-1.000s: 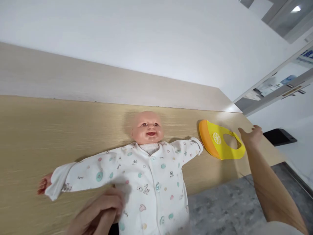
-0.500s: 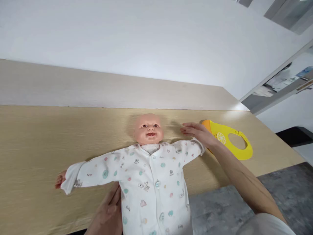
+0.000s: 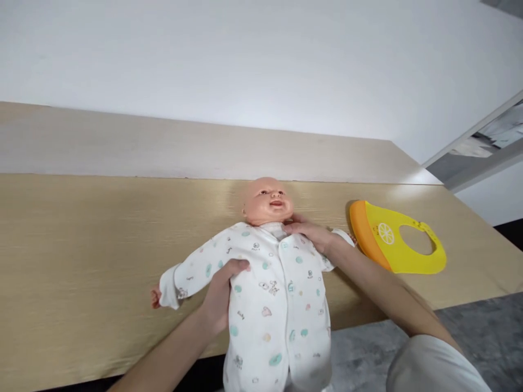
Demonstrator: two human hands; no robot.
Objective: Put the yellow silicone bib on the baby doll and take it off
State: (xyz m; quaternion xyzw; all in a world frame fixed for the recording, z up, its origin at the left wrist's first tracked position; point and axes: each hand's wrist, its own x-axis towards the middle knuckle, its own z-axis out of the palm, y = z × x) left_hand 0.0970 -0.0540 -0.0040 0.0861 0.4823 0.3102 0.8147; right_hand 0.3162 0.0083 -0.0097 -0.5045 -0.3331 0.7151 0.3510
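1. On the near half of the surface [image 3: 81,234], about midway along its length: one baby doll [image 3: 267,277], lying on its back, head toward the far edge, lower body hanging past the near edge. Dressed in a white romper [image 3: 278,305] printed with small coloured motifs and closed down the front.
2. Doll's head [image 3: 267,200]: bald, face up, turned slightly toward the right end of the surface.
3. Doll's sleeved arm [image 3: 192,272]: stretched out toward the left end; a small pink hand shows at the cuff.
4. Left hand [image 3: 223,291]: placed on the doll's flank below that sleeve, thumb over the chest fabric, fingers curled around the side of the torso, gripping doll and romper together. Forearm enters from the near edge.
5. Right hand [image 3: 310,235]: laid flat on the doll's other shoulder, beside the collar and just below the chin. Fingers extended and touching the romper; whether they pinch the cloth cannot be told. Forearm crosses the near edge, with a white sleeve at the bottom right.
6. Toward the right end of the surface: one yellow silicone bib [image 3: 398,245] with an orange catch pocket and a lemon-slice emblem, lying flat, just beside the doll's covered arm, untouched by either hand.
7. Behind the surface: a pale wood panel [image 3: 163,147], with white wall above.
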